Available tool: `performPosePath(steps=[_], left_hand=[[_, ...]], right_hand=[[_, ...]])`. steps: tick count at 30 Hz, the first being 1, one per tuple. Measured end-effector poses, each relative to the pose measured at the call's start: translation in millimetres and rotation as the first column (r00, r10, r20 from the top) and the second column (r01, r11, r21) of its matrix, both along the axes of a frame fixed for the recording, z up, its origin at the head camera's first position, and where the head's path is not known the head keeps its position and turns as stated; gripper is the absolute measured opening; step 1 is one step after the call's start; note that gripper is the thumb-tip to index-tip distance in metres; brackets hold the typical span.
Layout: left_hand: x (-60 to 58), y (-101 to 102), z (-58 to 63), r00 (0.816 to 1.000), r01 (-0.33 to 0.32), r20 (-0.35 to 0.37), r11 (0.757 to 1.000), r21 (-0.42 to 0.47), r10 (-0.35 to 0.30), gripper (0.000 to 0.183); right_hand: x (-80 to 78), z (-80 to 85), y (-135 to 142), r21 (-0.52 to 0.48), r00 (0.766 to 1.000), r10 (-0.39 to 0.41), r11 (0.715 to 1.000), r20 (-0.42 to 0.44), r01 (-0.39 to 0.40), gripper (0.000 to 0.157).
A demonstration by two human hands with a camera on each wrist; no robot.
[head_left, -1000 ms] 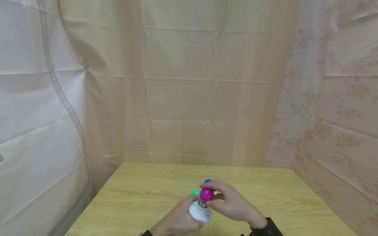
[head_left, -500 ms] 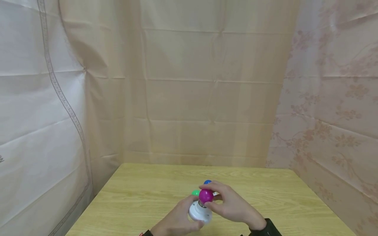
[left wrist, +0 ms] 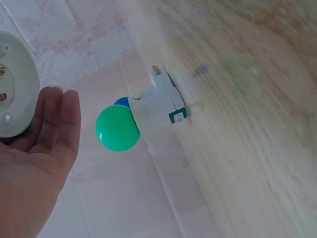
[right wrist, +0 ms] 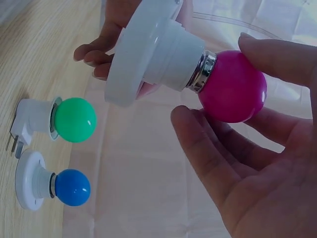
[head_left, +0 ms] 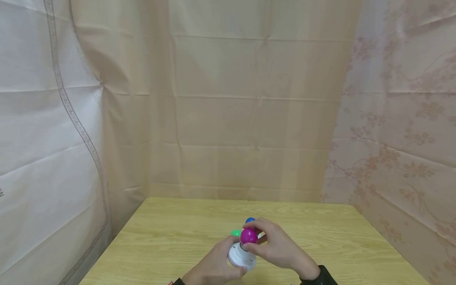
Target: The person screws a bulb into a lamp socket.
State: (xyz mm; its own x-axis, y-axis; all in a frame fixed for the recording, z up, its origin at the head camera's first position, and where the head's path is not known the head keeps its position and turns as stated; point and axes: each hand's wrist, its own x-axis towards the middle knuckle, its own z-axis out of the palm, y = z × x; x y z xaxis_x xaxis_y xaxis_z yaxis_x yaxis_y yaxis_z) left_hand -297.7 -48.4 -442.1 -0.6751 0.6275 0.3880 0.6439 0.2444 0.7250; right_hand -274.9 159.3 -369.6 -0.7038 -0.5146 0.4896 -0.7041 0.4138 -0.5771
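My left hand [head_left: 217,262] grips a white round lamp holder [head_left: 241,256] by its wide base, tilted above the table. A magenta light bulb [right wrist: 233,87] stands in the holder's mouth, with part of its metal cap [right wrist: 202,72] showing. Around this bulb curl the thumb and fingers of my right hand [head_left: 279,246]. In the left wrist view, the underside of the lamp holder [left wrist: 17,84] shows brass screws, and my left fingers lie against its rim.
Behind the hands, a green bulb [right wrist: 75,119] sits in a white plug-in socket [right wrist: 37,116]. Beside it, a blue bulb [right wrist: 73,187] stands in a white round holder [right wrist: 30,181]. Both rest on the wooden table [head_left: 171,225]; cloth curtains [head_left: 221,118] hang behind and at the sides.
The right fingers have shifted slightly around the magenta bulb. Less of its metal cap shows above the lamp holder in the head view. The left hand stays almost still.
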Motion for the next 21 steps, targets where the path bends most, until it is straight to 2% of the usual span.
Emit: performPosePath(steps=[6,12,16,21], left_hand=[[0.0,1,-0.8,1.0,0.027,0.008,1.0,0.012,-0.027,0.06],[1.1,1,-0.8,0.999,0.038,0.022,0.999,0.024,-0.039,0.06],[1.6,0,-0.3,0.998,0.052,0.03,0.998,0.038,-0.053,0.059],[2.5,0,0.4,0.997,0.061,0.039,0.997,0.039,-0.062,0.06]], right_hand=[[3.5,1.0,4,0.034,1.0,0.026,0.999,0.014,-0.026,0.047],[2.6,3.8,7,-0.018,0.989,0.123,0.992,0.087,-0.122,0.038],[4.0,6.8,7,-0.023,0.988,0.129,0.992,0.086,-0.128,0.035],[15.5,19.7,3,-0.038,0.984,0.159,0.987,0.083,-0.157,0.032]])
